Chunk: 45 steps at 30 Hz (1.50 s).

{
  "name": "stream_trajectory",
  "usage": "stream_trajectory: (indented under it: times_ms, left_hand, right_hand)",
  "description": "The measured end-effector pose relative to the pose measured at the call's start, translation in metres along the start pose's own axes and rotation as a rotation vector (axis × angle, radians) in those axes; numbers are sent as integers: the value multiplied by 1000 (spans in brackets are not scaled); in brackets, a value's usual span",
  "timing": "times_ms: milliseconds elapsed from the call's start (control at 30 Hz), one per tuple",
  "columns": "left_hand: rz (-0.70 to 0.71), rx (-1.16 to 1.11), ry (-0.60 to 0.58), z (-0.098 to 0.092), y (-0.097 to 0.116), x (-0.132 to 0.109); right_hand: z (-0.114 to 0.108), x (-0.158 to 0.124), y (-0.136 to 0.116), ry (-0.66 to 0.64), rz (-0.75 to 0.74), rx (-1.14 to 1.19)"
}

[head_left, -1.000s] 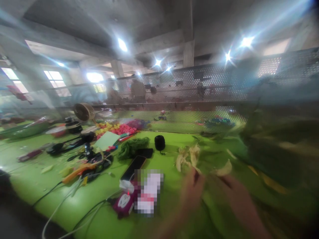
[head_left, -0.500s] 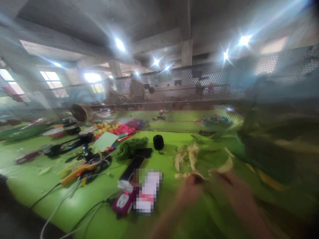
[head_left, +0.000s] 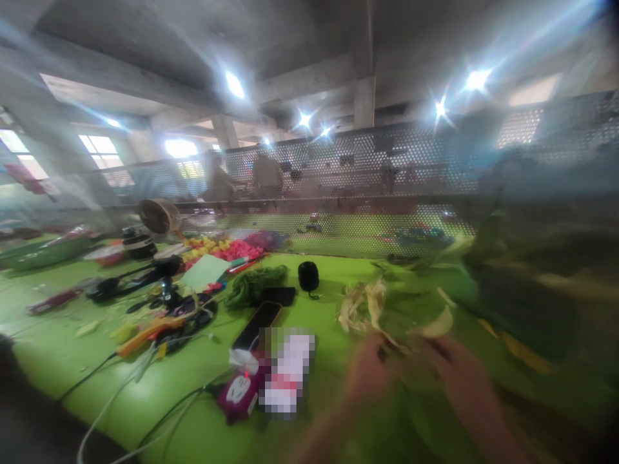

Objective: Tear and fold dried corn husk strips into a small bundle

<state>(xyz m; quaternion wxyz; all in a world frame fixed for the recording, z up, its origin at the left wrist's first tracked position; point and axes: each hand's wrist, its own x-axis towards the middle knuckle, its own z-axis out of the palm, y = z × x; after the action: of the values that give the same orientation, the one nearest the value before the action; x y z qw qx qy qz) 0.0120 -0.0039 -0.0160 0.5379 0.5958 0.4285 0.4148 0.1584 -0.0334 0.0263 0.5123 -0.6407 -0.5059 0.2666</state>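
Observation:
My left hand [head_left: 371, 366] is closed, its fingers pinching a strip of pale dry husk [head_left: 397, 345] that looks like corn husk. Close by on the right, my right hand [head_left: 452, 364] is closed on a wider curved piece of pale husk [head_left: 438, 323], which sticks up past the fingers. Both hands hang low over the green table [head_left: 324, 361], and blur hides the exact finger grip. Just beyond the left hand lie several crumpled husk strips [head_left: 374, 303].
A large blurred heap of green and yellowish leaf-like material [head_left: 546, 290] stands at right. Left of my hands are a black thread spool [head_left: 308, 276], green yarn [head_left: 256, 283], a phone [head_left: 257, 325], a purple tissue pack [head_left: 238, 394] and an orange glue gun [head_left: 147, 336] with cables. Behind runs a perforated screen [head_left: 338, 174].
My left hand has shifted up slightly, and the husk end that pointed left from it no longer shows there. The right hand stays nearly in place.

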Motion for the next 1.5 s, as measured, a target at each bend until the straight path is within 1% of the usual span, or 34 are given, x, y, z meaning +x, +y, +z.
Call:
stream_trajectory:
  times_ms: [100, 233, 300, 367, 433, 567, 633, 700, 767, 833, 900, 933, 967, 1033, 1100, 1167, 1267, 1367, 1500]
  left_hand:
    - [19, -39, -16, 2, 2, -2]
    - [64, -94, -28, 2, 8, -4]
    - [71, -139, -77, 2, 9, -4]
    - [57, -151, -127, 3, 10, -5]
    - [43, -128, -146, 4, 12, -6]
    - [13, 1, -140, 6, 18, -11]
    - [15, 42, -144, 6, 20, -12]
    - [29, 58, -144, 6, 19, -13]
    - [41, 89, -125, 6, 17, -11]
    - [38, 132, -88, 6, 15, -9]
    - [22, 142, -67, 6, 13, -8]
    - [15, 137, -70, 7, 13, -8]
    - [10, 135, -77, 7, 14, -8]
    - [9, 160, -91, 9, 16, -9]
    - [10, 213, -91, 10, 18, -11]
    - [9, 253, -96, 12, 20, -13]
    - [37, 255, -89, 13, 17, -12]
    - [38, 180, -86, 13, 9, -10]
    - [9, 82, -153, 13, 2, -11]
  right_hand:
    - [1, -1, 6, -25, -20, -27]
    - [0, -2, 7, -15, -92, -51]
    - [0, -2, 6, -17, -107, -71]
    - [-1, -2, 3, -22, -87, -94]
    - [-1, -1, 1, -8, -61, -108]
    - [-1, -1, 0, 12, -31, -107]
    - [-2, 0, 3, -11, -18, -113]
    - [-4, 3, 8, -64, -1, -109]
    - [-7, 8, 15, -83, -18, -94]
    - [-9, 14, 23, 0, -134, -116]
    - [-10, 17, 30, 110, -336, -177]
    - [-10, 18, 33, 124, -441, -219]
    - [-9, 18, 35, 102, -524, -258]
    - [-6, 17, 38, -14, -602, -318]
    - [-3, 16, 39, -111, -585, -345]
    - [-2, 15, 37, -144, -525, -319]
    - [-1, 13, 33, -165, -408, -220]
    - [1, 11, 31, -178, -305, -110]
    - [4, 8, 32, -150, -281, -58]
